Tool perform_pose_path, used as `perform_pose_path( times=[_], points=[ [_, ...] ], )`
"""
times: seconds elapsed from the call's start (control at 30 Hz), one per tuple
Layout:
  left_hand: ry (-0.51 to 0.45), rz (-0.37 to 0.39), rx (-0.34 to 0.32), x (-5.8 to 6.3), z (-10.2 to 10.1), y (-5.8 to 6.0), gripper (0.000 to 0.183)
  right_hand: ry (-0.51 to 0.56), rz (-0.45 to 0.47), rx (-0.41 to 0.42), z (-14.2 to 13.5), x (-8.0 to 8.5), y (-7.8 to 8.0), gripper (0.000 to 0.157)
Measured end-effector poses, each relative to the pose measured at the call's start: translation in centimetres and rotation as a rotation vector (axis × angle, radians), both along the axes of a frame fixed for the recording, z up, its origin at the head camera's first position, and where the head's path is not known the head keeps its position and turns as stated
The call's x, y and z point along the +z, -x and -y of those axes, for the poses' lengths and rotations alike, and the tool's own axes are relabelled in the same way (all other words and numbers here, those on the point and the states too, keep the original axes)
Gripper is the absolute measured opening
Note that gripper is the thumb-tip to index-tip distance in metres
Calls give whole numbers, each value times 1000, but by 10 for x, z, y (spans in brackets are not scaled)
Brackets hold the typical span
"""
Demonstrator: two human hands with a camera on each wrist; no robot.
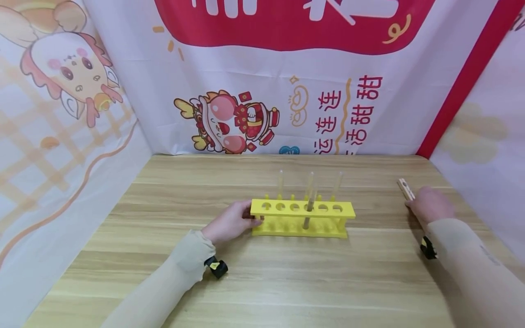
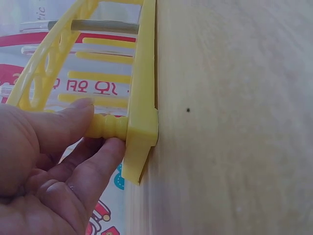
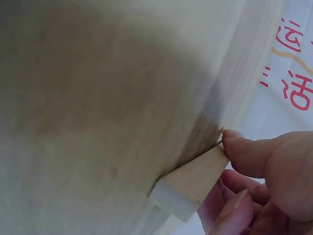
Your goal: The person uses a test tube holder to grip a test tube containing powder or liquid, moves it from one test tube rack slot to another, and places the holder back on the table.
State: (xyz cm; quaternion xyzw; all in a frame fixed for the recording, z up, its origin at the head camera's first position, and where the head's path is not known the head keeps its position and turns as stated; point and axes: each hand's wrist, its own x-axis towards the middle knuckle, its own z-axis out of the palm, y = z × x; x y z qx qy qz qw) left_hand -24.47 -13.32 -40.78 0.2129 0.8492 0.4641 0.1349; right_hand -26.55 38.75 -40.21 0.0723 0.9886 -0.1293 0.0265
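Observation:
A yellow test tube rack stands upright on the table. At its left end my left hand pinches the ridged yellow post between thumb and fingers. One test tube with greyish contents leans in a front hole; the left wrist view shows this tube too. Behind the holes stand three clear tubes, among them a left one and a right one. Off to the right, my right hand grips a wooden test tube holder, its blocky end beside the thumb, close to the tabletop.
The wood-grain table ends at a printed white cloth behind. More printed cloth walls it in at the left and the right. A black wrist strap sits on the left sleeve, another on the right.

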Motion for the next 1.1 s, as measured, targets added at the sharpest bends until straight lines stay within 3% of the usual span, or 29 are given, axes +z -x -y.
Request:
perform_pose_path(
  times=[0.6, 0.87, 0.97, 1.1],
  points=[
    [-15, -15, -7, -5, 4, 7, 21, 6, -21, 22, 5, -3, 6, 35],
    [-28, -10, -21, -12, 5, 6, 30, -13, 41, 92, 3, 7, -5, 33],
    [-21, -8, -35, -8, 9, 8, 33, -16, 39, 94, 4, 13, -13, 36],
    [19, -15, -31, 4, 24, 11, 40, -45, -72, 135, 10, 23, -21, 43]
  ],
)
